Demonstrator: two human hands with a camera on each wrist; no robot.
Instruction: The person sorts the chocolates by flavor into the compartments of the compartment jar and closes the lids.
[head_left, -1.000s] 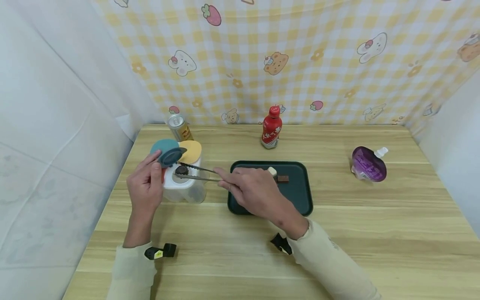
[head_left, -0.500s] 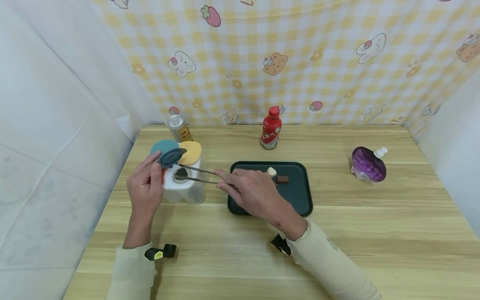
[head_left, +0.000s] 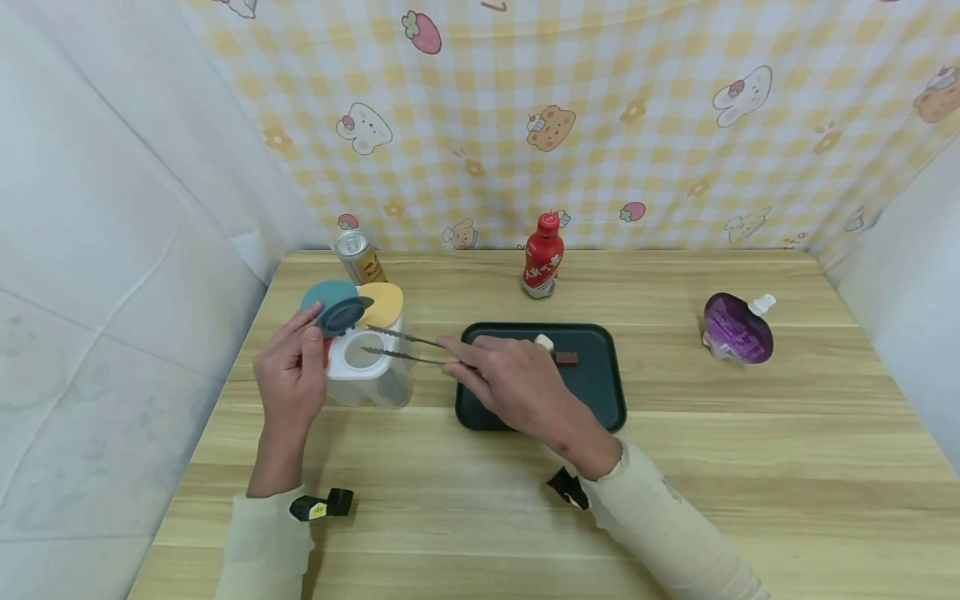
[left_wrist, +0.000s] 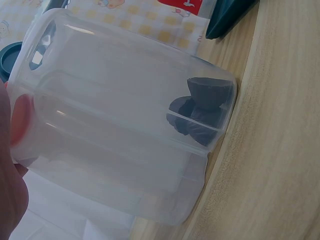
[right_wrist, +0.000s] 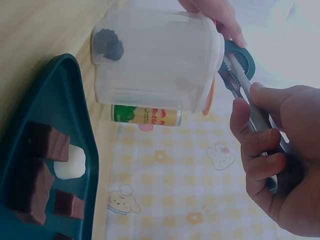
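My left hand point(head_left: 291, 371), fingers mostly straight, rests against the raised teal lid point(head_left: 343, 317); my right hand point(head_left: 510, 379) grips tongs point(right_wrist: 246, 85), tips parted over the canister point(head_left: 382, 390). A tabletop point(head_left: 433, 408) strip separates it from the tray point(head_left: 600, 396), partly hidden under that hand. Cloudy plastic blurs the dark chunks point(left_wrist: 207, 95) inside.

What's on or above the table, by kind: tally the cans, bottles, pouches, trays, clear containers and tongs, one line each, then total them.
Can: 1
Bottle: 1
Pouch: 1
Tray: 1
Clear container: 1
Tongs: 1 pair
Total: 6
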